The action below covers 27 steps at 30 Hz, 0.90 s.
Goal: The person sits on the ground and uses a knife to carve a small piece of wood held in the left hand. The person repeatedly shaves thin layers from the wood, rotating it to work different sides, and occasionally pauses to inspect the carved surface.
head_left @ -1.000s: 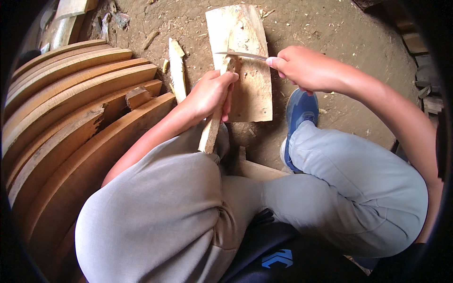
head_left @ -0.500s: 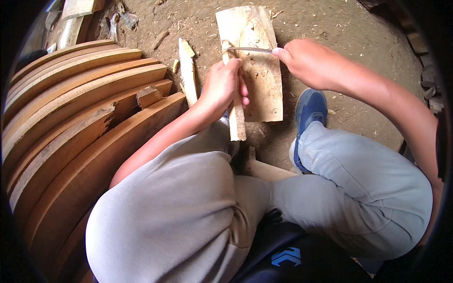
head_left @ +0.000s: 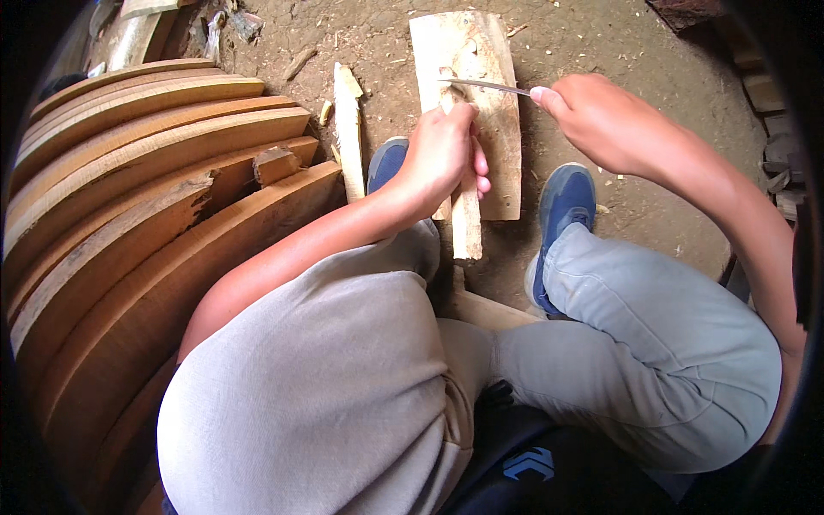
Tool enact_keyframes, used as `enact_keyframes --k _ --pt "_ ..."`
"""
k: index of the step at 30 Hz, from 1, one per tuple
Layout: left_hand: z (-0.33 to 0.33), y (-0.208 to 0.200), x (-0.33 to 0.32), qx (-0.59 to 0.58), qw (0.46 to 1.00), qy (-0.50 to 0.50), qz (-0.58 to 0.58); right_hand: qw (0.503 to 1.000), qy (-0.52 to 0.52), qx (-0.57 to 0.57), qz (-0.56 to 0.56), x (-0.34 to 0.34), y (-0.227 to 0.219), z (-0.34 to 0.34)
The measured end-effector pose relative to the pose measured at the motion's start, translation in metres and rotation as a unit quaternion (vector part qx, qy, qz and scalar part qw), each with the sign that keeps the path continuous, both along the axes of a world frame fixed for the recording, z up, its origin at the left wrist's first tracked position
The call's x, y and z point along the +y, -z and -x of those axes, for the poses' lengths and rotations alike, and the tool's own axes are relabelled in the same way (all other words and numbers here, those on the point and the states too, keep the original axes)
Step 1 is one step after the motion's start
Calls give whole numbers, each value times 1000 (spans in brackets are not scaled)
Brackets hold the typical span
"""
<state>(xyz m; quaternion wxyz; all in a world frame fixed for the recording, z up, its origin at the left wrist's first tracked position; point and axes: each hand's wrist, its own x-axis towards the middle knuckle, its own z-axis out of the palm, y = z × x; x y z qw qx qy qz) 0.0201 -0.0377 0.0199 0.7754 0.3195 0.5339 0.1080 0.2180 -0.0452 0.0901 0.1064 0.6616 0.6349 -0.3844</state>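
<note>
My left hand [head_left: 442, 153] is wrapped around a narrow wooden stick [head_left: 467, 225], whose lower end sticks out below the fist and whose top shows above the thumb. The stick is held over a broad, pale wooden slab [head_left: 505, 154] lying on the dirt. From the right, my right hand [head_left: 592, 116] grips a knife; its long thin blade [head_left: 491, 85] reaches left across the top end of the stick. The knife's handle is hidden inside the fist. Whether the edge touches the wood is hard to tell.
Several curved wooden planks [head_left: 163, 163] stand in a row on the left, a small block [head_left: 275, 165] on them. A split wood piece [head_left: 348, 129] lies left of the slab. My blue shoes [head_left: 566, 202] flank the slab's near end. Wood pieces [head_left: 777, 154] are stacked at the right edge.
My left hand and the stick have shifted right over the slab. My right hand and the knife have also moved a little right, with the blade still at the stick's top.
</note>
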Motion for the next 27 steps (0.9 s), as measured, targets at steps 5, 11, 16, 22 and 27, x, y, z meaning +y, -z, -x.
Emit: enact_keyframes --k 5,11,16,22,27 --pt "-6 3 -8 -11 1000 21 2 999 18 -11 30 -2 -3 -5" --pt "-8 9 -11 19 1000 23 -9 999 -7 -28 22 -6 4 -3" --pt "-6 9 -14 30 999 25 -32 999 -23 -29 25 -4 0 2" --pt "-8 14 -15 20 999 20 -40 999 -28 -28 29 -4 2 4" --pt "-8 11 -15 15 999 23 -45 998 -28 -36 36 -5 -2 5"
